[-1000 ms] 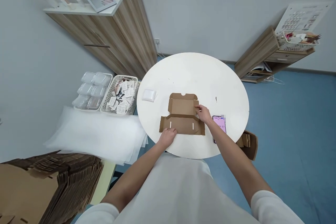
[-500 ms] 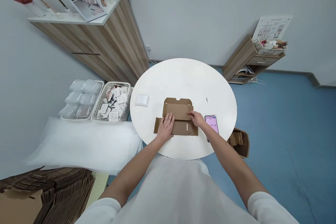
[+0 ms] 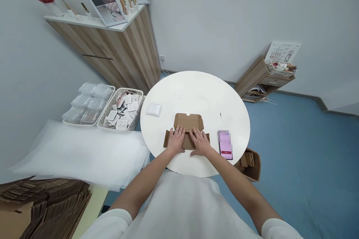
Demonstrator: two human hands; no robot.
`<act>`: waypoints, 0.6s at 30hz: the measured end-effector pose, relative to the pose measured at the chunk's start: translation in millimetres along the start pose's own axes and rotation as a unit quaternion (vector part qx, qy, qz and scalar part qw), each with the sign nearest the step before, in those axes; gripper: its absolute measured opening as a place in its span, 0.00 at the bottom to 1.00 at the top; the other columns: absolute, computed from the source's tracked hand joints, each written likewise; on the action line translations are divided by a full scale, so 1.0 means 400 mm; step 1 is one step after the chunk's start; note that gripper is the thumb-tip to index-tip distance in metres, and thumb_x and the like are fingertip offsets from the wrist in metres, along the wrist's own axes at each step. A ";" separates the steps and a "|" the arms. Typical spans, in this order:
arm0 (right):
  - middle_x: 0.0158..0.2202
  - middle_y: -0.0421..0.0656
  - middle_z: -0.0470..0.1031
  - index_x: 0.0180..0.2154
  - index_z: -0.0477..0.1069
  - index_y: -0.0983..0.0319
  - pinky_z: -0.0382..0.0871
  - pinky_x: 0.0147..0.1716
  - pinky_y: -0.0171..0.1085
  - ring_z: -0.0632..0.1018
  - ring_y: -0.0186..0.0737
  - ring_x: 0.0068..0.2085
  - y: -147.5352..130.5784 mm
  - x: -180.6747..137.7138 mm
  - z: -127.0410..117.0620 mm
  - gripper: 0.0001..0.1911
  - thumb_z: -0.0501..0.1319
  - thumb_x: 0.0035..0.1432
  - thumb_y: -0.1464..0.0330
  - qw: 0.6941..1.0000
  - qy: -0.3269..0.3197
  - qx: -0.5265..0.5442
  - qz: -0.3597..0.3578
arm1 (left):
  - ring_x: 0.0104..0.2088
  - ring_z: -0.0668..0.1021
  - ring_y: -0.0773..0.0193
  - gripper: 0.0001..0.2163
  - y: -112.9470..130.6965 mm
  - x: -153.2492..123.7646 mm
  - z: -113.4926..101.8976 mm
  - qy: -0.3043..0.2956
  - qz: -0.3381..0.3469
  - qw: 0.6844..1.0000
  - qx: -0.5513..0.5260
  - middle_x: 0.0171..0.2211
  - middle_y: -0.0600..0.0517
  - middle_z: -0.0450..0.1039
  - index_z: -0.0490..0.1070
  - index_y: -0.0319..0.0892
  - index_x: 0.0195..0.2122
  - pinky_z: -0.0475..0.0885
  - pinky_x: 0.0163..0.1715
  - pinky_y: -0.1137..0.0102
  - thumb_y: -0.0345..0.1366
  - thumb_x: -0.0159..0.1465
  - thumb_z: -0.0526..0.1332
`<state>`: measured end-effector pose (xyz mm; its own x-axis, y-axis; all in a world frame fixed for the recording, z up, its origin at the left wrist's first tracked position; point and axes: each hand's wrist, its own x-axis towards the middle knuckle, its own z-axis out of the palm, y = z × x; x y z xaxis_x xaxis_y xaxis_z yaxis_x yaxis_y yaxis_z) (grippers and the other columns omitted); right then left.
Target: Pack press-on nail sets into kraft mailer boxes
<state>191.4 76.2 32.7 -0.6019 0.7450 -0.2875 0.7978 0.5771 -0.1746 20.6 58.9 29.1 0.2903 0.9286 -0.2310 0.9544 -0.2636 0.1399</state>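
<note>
The left hand (image 3: 176, 140) lies flat, fingers spread and palm down, on the left half of a folded cardboard blank (image 3: 187, 121); the right hand (image 3: 199, 142) lies the same way just beside it on the right half, thumbs nearly meeting; neither of the hands grips anything, both are released and pressing on the card. The cardboard blank rests on the near middle of the round white desk (image 3: 196, 89), its notched top flap showing beyond the fingertips and short side flaps sticking out left and right of the wrists. Just right of it, apart from the card, a phone (image 3: 225, 144) lies face up with its screen lit; at the left edge of the desk a small white packet (image 3: 154, 109) lies alone. Left of the desk stand a white basket (image 3: 123, 109) of small printed sachets and a second basket (image 3: 89, 101) of clear bags; nearer lie white sheets (image 3: 84, 153) and a pile of flat cardboard (image 3: 42, 201); an open brown carton (image 3: 250, 162) stands on the floor at the right.
</note>
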 end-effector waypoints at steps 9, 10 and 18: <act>0.62 0.51 0.39 0.60 0.28 0.61 0.38 0.55 0.54 0.41 0.53 0.61 -0.010 0.021 0.038 0.62 0.66 0.33 0.55 0.999 0.018 -0.029 0.011 | 0.60 0.43 0.39 0.53 -0.086 -0.146 0.018 0.060 -0.252 0.950 -0.171 0.61 0.35 0.36 0.35 0.38 0.61 0.46 0.52 0.46 0.53 0.40 0.64; 0.63 0.50 0.39 0.60 0.27 0.61 0.39 0.55 0.54 0.41 0.52 0.62 -0.009 0.019 0.039 0.62 0.66 0.34 0.55 0.999 0.020 -0.026 0.010 | 0.59 0.49 0.42 0.50 -0.103 -0.165 0.032 0.051 -0.279 0.935 -0.214 0.60 0.34 0.41 0.34 0.37 0.61 0.51 0.52 0.49 0.51 0.44 0.63; 0.63 0.47 0.37 0.60 0.27 0.59 0.43 0.54 0.51 0.41 0.49 0.62 -0.002 0.003 0.058 0.56 0.63 0.40 0.58 0.999 0.040 -0.016 -0.004 | 0.41 0.72 0.61 0.28 -0.132 -0.163 0.088 0.084 -0.220 0.898 -0.372 0.42 0.45 0.68 0.50 0.37 0.56 0.67 0.40 0.67 0.33 0.54 0.56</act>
<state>190.6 68.8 10.8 -0.6097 0.7646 -0.2091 0.7925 0.5923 -0.1450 -46.3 3.0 3.0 -0.1773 0.9431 -0.2811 0.6456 0.3271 0.6901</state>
